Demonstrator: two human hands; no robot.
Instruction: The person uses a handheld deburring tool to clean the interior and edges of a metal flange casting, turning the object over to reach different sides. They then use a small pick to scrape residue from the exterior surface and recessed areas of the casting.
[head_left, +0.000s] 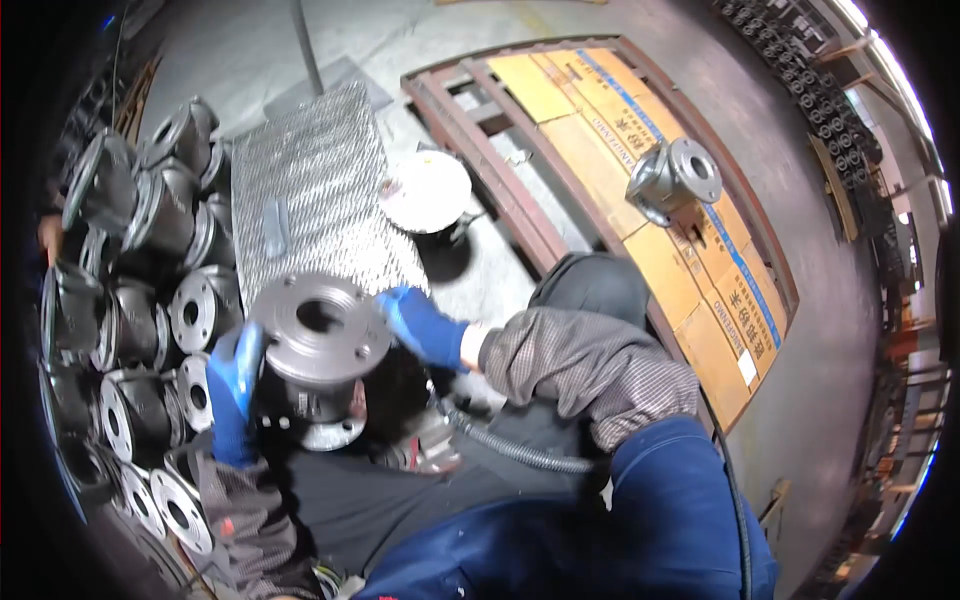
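Observation:
A dark grey flanged valve body (pixel 335 358) is held between my two blue-gloved hands above my lap. Its round upper flange, with a central bore and bolt holes, faces up, and a second flange shows below. My left hand (pixel 235 390) is closed on the left rim, fingers pointing up along its edge. On the right rim, my right hand (pixel 425 325) is closed too, its fingertips partly hidden at the flange edge. Beneath the casting, shadow hides part of a metal tool (pixel 430 450) with a grey corrugated hose (pixel 520 455).
Stacked valve bodies (pixel 135 310) fill the left side. Ahead lies a silvery quilted mat (pixel 305 170) with a small grey bar (pixel 275 230). Beside it stands a round white-topped stool (pixel 430 190). One valve body (pixel 675 180) sits on cardboard (pixel 600 150) over a rusty frame (pixel 480 170).

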